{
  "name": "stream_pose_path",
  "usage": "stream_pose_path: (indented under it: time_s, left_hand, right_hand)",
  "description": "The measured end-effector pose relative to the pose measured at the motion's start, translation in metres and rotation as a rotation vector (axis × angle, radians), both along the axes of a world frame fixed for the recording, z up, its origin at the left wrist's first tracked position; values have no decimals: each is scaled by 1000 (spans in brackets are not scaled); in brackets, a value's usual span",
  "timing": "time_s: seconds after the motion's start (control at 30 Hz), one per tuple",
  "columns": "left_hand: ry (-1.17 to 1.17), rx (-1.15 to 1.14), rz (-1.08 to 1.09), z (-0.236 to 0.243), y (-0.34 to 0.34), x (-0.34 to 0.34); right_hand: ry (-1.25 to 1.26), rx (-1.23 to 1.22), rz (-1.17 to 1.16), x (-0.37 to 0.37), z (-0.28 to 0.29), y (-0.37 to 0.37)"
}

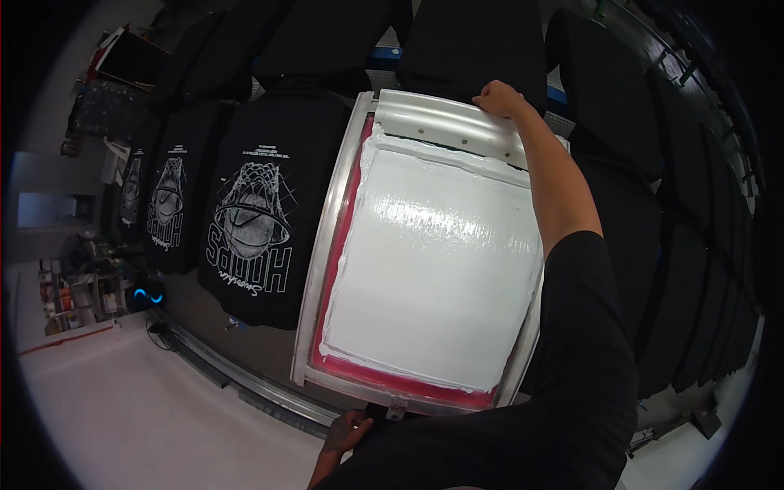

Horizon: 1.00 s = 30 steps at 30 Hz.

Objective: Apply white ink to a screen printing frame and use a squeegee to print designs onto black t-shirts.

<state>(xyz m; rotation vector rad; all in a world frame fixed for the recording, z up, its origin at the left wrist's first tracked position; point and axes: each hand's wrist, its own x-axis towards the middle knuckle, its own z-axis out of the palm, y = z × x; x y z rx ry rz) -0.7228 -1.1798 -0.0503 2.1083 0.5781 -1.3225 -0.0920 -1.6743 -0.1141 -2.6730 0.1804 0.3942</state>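
A screen frame (333, 233) with a pink border holds a broad layer of wet white ink (425, 286). Along its far end lies a silver squeegee bar (437, 118). My right hand (502, 102) is closed on the top of that bar, with my arm stretched along the frame's right side. Below the frame's near end, my left hand (347, 429) has curled fingers beside a dark fitting; what it holds is hard to make out. To the left, a black T-shirt (253, 122) with a white basketball-hoop print lies stretched flat.
More black printed shirts (167, 196) line the left, and several plain black garments (608, 98) lie behind and right. A metal rail (237, 380) runs along the near left. Shelving with items (69, 290) stands at the far left over a pale floor (147, 416).
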Motion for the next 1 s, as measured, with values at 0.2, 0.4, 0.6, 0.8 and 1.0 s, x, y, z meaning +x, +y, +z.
stream_pose_path:
  time_s: [0.2, 0.4, 0.6, 0.8, 1.0]
  left_hand:
    - [37, -27, 70, 5, -2, -2]
    - [-61, -54, 170, -7, 10, -14]
    - [-97, -22, 209, -13, 27, -27]
    - [-110, -78, 291, -7, 24, -34]
    - [-124, -70, 218, -26, 33, -45]
  right_hand:
    - [-9, 29, -53, 17, -9, -8]
    - [-173, 223, -47, 16, -23, -15]
    - [101, 167, -160, 18, -5, -23]
    - [142, -136, -150, 24, -35, -38]
    - [-48, 223, -20, 12, -17, -18]
